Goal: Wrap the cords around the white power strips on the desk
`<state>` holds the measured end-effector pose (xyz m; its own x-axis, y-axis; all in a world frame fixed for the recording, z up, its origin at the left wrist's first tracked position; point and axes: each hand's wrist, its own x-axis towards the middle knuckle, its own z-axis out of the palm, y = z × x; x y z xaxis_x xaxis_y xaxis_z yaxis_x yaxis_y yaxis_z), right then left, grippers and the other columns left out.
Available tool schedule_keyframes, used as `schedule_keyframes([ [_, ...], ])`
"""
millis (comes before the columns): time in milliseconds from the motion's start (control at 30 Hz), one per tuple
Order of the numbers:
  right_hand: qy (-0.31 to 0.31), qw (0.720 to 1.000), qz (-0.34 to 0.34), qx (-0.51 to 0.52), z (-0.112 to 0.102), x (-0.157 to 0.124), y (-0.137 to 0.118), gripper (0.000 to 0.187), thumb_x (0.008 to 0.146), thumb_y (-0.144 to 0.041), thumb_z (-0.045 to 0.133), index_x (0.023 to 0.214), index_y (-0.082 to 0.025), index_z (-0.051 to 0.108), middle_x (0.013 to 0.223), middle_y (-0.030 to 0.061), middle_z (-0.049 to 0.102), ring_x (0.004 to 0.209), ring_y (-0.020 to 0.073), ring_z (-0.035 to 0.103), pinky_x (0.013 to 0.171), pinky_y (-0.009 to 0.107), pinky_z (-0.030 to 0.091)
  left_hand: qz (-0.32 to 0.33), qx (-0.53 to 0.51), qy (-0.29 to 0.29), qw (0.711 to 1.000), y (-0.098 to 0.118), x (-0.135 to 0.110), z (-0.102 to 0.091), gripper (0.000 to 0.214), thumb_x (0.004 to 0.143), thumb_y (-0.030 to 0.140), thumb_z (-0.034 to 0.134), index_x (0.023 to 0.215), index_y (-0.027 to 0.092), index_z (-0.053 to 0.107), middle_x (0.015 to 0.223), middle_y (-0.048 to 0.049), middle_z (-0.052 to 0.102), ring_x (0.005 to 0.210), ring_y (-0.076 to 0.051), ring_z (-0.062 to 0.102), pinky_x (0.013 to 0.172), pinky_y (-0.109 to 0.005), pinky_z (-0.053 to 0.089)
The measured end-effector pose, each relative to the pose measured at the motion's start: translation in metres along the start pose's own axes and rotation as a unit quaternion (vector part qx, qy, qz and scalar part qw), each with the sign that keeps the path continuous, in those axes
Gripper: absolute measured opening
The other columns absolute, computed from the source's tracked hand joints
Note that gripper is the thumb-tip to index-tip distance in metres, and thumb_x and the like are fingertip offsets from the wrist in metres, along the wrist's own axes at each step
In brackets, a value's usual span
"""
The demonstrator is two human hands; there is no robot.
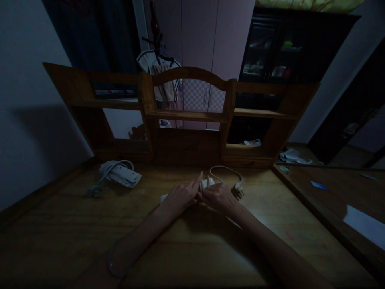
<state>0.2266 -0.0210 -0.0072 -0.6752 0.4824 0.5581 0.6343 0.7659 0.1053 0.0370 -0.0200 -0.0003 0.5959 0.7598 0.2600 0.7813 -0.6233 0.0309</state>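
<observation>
Both my hands meet on a white power strip that lies on the wooden desk. My left hand rests on its left part with the index finger stretched out over it and the other fingers curled. My right hand is closed around the strip's right part. The strip's white cord loops behind my hands and ends in a plug lying just right of my right hand.
A second white power strip with its cord bundled lies at the desk's back left, its plug toward the left edge. A wooden shelf unit stands along the desk's back. A dark side surface with papers adjoins on the right.
</observation>
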Motion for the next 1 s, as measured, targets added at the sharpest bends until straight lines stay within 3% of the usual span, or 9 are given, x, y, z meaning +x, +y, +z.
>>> schedule_keyframes([
  [267, -0.022, 0.998, 0.050, 0.031, -0.008, 0.001, -0.002, 0.045, 0.095, -0.037, 0.043, 0.058, -0.016, 0.057, 0.051, 0.0006, 0.058, 0.048, 0.0082, 0.050, 0.053, 0.024, 0.028, 0.058, -0.052, -0.028, 0.997, -0.005, -0.005, -0.012, 0.083, 0.083, 0.034, 0.053, 0.147, 0.019, 0.001, 0.136, -0.0111, 0.047, 0.115, -0.025, 0.052, 0.086, -0.031, 0.042],
  [400, -0.031, 0.997, 0.060, 0.042, -0.008, 0.001, -0.002, 0.046, 0.095, -0.039, 0.041, 0.060, -0.016, 0.059, 0.053, 0.0011, 0.059, 0.049, 0.0084, 0.050, 0.054, 0.024, 0.028, 0.068, -0.069, -0.047, 0.994, -0.006, -0.005, -0.015, 0.094, 0.079, 0.044, 0.058, 0.146, 0.019, -0.003, 0.140, -0.0109, 0.043, 0.122, -0.024, 0.047, 0.088, -0.031, 0.041],
  [533, -0.034, 0.993, 0.087, 0.066, -0.004, 0.001, -0.001, 0.044, 0.095, -0.037, 0.043, 0.059, -0.016, 0.060, 0.053, 0.0005, 0.058, 0.048, 0.0073, 0.047, 0.053, 0.023, 0.026, 0.006, -0.054, -0.039, 0.998, 0.000, -0.003, -0.010, 0.085, 0.077, 0.058, 0.057, 0.142, 0.018, 0.020, 0.131, -0.0147, 0.052, 0.113, -0.028, 0.054, 0.084, -0.033, 0.042],
  [667, -0.024, 0.991, 0.100, 0.091, -0.004, 0.000, -0.002, 0.044, 0.093, -0.035, 0.044, 0.056, -0.016, 0.057, 0.050, -0.0009, 0.054, 0.045, 0.0069, 0.043, 0.051, 0.024, 0.025, -0.030, -0.036, -0.010, 0.999, 0.006, -0.003, -0.005, 0.067, 0.079, 0.051, 0.058, 0.133, 0.019, 0.034, 0.121, -0.0140, 0.059, 0.101, -0.028, 0.060, 0.076, -0.032, 0.044],
  [833, -0.029, 0.990, 0.063, 0.126, -0.024, 0.001, -0.006, 0.023, 0.086, -0.027, 0.047, 0.066, -0.018, 0.054, 0.056, -0.0012, 0.054, 0.050, 0.0092, 0.046, 0.054, 0.024, 0.028, 0.012, -0.051, 0.013, 0.999, 0.006, -0.008, -0.003, 0.065, 0.084, 0.039, 0.055, 0.139, 0.018, 0.027, 0.131, -0.0128, 0.051, 0.113, -0.026, 0.054, 0.082, -0.033, 0.044],
  [933, -0.026, 0.989, 0.051, 0.134, -0.036, 0.000, -0.004, 0.006, 0.079, -0.023, 0.049, 0.075, -0.019, 0.052, 0.063, -0.0007, 0.055, 0.056, 0.0109, 0.049, 0.057, 0.023, 0.031, 0.025, -0.071, 0.010, 0.997, 0.008, -0.008, -0.005, 0.065, 0.086, 0.041, 0.053, 0.140, 0.020, 0.025, 0.132, -0.0115, 0.050, 0.115, -0.026, 0.052, 0.085, -0.033, 0.044],
  [1000, -0.023, 0.988, 0.065, 0.137, -0.040, -0.002, 0.000, 0.007, 0.076, -0.023, 0.050, 0.082, -0.019, 0.051, 0.067, -0.0006, 0.055, 0.058, 0.0115, 0.050, 0.057, 0.023, 0.032, 0.039, -0.090, 0.011, 0.995, 0.011, -0.007, -0.008, 0.061, 0.086, 0.044, 0.051, 0.138, 0.021, 0.029, 0.130, -0.0106, 0.052, 0.115, -0.025, 0.052, 0.086, -0.033, 0.044],
])
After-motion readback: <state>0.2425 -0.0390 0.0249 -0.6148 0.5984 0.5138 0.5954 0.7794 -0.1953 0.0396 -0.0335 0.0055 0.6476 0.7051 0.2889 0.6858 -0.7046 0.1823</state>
